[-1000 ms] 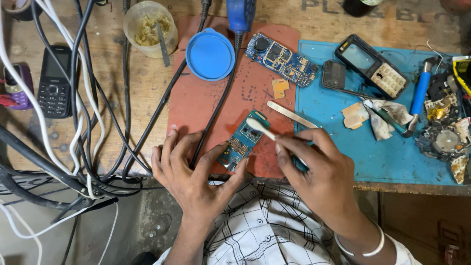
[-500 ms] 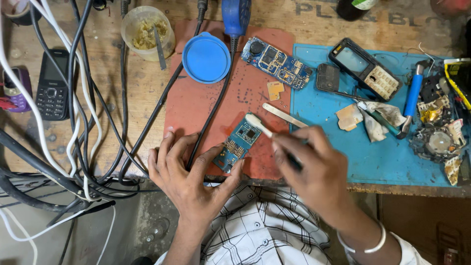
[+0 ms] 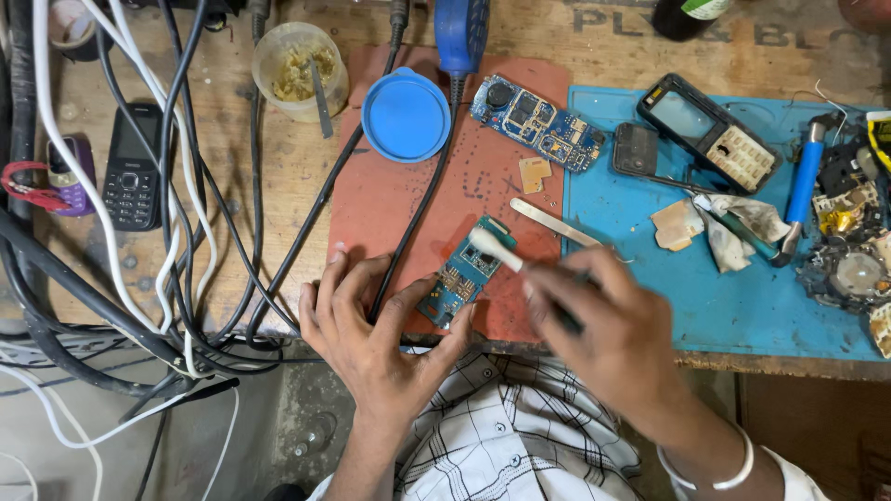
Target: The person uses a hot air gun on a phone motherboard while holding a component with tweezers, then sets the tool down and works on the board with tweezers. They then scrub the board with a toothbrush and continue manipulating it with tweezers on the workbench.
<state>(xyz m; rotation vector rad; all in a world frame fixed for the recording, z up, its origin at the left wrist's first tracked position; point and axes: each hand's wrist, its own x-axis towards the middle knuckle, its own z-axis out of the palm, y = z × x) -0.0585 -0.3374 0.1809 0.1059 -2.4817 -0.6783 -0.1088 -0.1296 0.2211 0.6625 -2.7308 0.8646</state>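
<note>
Head view: the left hand [image 3: 376,325] lies palm down on the red mat [image 3: 390,204], fingers spread, thumb and forefinger pinching the near end of a small blue circuit board [image 3: 466,271], which tilts away from the fingertips toward the mat's centre. A black cable [image 3: 422,199] runs between its fingers. The right hand [image 3: 608,325], blurred, is bent at the wrist, fingers clenched around a brush [image 3: 497,252] whose white head touches the board's far end. Just beyond the right fingers lie tweezers [image 3: 555,223]; farther off, a second board [image 3: 536,123] and a blue lid [image 3: 406,115].
</note>
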